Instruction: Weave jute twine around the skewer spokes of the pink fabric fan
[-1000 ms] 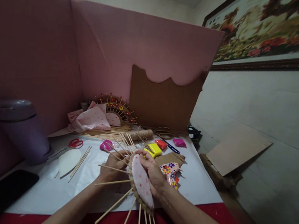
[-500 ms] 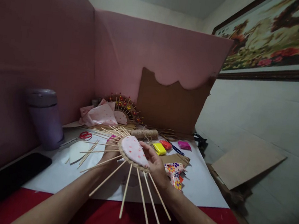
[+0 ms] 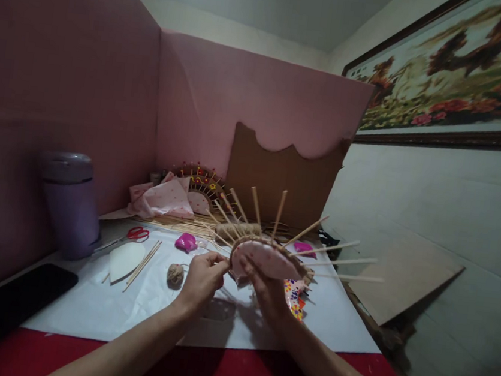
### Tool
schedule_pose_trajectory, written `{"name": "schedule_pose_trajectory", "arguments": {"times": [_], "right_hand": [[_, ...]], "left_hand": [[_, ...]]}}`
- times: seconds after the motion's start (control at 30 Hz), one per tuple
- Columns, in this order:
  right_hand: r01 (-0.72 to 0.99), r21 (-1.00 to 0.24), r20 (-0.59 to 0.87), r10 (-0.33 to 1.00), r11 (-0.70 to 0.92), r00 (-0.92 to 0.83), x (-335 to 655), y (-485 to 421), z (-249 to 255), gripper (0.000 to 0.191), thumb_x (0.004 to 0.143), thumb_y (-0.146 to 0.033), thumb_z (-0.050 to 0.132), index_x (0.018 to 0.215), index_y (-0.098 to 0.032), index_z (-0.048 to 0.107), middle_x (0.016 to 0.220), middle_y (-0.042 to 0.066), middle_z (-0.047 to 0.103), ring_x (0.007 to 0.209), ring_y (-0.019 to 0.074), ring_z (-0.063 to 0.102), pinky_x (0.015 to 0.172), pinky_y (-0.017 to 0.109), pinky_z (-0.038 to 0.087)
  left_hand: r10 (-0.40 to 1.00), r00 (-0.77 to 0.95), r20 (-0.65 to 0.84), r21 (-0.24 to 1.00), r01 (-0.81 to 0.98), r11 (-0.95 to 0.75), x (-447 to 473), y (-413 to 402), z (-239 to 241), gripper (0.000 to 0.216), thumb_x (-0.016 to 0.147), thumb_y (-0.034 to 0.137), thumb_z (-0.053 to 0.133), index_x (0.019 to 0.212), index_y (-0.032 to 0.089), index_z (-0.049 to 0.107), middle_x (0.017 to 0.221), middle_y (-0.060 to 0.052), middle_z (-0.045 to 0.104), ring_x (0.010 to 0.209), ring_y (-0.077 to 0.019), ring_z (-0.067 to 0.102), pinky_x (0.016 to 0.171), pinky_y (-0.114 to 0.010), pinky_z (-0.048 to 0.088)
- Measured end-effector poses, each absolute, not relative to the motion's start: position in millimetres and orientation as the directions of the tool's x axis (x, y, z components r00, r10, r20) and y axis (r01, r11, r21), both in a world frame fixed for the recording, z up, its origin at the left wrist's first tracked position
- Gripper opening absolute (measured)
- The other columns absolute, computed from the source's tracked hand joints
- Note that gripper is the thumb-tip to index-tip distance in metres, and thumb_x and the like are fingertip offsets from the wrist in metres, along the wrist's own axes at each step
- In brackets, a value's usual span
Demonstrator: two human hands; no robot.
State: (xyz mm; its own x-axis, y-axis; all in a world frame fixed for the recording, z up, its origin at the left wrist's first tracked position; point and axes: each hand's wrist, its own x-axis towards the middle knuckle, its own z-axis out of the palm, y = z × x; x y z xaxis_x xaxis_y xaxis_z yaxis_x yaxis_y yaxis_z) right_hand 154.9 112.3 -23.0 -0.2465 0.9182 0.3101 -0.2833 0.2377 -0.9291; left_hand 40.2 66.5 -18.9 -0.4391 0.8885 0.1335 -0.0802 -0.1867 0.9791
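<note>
A half-round piece covered in pink dotted fabric [image 3: 265, 257] has a twine-wrapped rim, with thin wooden sticks fanning upward and to the right. My right hand [image 3: 268, 292] is closed on it from below, thumb across the fabric. At its left corner, my left hand [image 3: 204, 279] is pinched; whether the fingertips grip the rim or a strand of twine is hidden. A small ball of twine [image 3: 175, 276] rests on the white sheet left of my left hand, a thin strand leading toward that hand.
Red-handled scissors [image 3: 137, 234], a white cutout [image 3: 127, 261] and loose sticks [image 3: 143, 265] lie left. A purple tumbler [image 3: 70, 206] and black phone [image 3: 16, 300] stand farther left. Behind are a twine roll [image 3: 239, 230], pink packets [image 3: 186, 241], a decorated fan piece [image 3: 208, 180] and cardboard [image 3: 278, 182].
The half-round piece has been turned over so its sticks point up and right instead of down and left. My left hand has come out from behind to its left corner, uncovering the twine ball.
</note>
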Motion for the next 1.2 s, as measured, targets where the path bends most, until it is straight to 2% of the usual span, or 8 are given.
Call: {"name": "schedule_pose_trajectory", "arguments": {"times": [0.13,0.33,0.47,0.77,0.93,1.2], "right_hand": [[-0.509,-0.858,0.237,0.931,0.067,-0.277,153,115,-23,0.02,0.062,-0.023,0.07,0.081,-0.02,0.064,0.079,0.001,0.064,0.073,0.0162,0.055,0.066,0.028,0.044],[-0.601,-0.789,0.179,0.889,-0.127,-0.422,155,114,-21,0.012,0.071,-0.023,0.062,0.082,-0.019,0.063,0.08,0.001,0.063,0.074,0.0141,0.055,0.069,0.027,0.044],[-0.65,-0.745,0.163,0.904,-0.151,-0.396,156,113,-19,0.011,0.068,-0.018,0.065,0.079,-0.019,0.062,0.078,-0.002,0.062,0.072,0.0113,0.054,0.07,0.024,0.043],[-0.645,-0.74,0.135,0.899,-0.188,-0.416,151,112,-23,0.013,0.067,-0.029,0.064,0.073,-0.019,0.058,0.068,-0.002,0.059,0.061,0.0117,0.051,0.057,0.024,0.041],[-0.638,-0.757,0.111,0.935,-0.14,-0.338,150,111,-20,0.019,0.063,-0.03,0.067,0.076,-0.02,0.057,0.071,-0.002,0.06,0.067,0.0133,0.053,0.06,0.025,0.042],[-0.652,-0.736,0.121,0.912,-0.183,-0.393,151,113,-23,0.017,0.066,-0.03,0.066,0.077,-0.019,0.06,0.073,-0.002,0.062,0.063,0.011,0.054,0.059,0.023,0.041]], "left_hand": [[0.886,-0.426,0.185,0.979,-0.003,-0.205,44,62,-19,0.016,0.066,0.024,0.058,0.054,0.016,0.053,0.037,0.008,0.039,0.035,-0.0054,0.031,0.037,-0.017,0.021],[0.868,-0.405,0.286,0.955,0.189,-0.227,50,54,-14,0.02,0.073,0.025,0.051,0.055,0.017,0.049,0.042,0.006,0.042,0.041,-0.008,0.036,0.04,-0.018,0.025],[0.878,-0.393,0.273,0.956,0.211,-0.203,51,53,-11,0.018,0.072,0.023,0.049,0.055,0.018,0.047,0.042,0.007,0.04,0.04,-0.0084,0.036,0.041,-0.019,0.026],[0.873,-0.389,0.293,0.952,0.206,-0.228,49,56,-15,0.017,0.071,0.022,0.05,0.054,0.018,0.048,0.042,0.007,0.039,0.041,-0.0089,0.035,0.041,-0.019,0.025],[0.875,-0.384,0.293,0.951,0.208,-0.228,49,57,-16,0.017,0.071,0.024,0.05,0.055,0.018,0.049,0.042,0.007,0.038,0.041,-0.0087,0.034,0.041,-0.019,0.024],[0.865,-0.389,0.316,0.935,0.28,-0.216,51,53,-12,0.019,0.075,0.029,0.05,0.06,0.017,0.052,0.045,0.007,0.041,0.043,-0.0092,0.036,0.042,-0.02,0.026]]}}
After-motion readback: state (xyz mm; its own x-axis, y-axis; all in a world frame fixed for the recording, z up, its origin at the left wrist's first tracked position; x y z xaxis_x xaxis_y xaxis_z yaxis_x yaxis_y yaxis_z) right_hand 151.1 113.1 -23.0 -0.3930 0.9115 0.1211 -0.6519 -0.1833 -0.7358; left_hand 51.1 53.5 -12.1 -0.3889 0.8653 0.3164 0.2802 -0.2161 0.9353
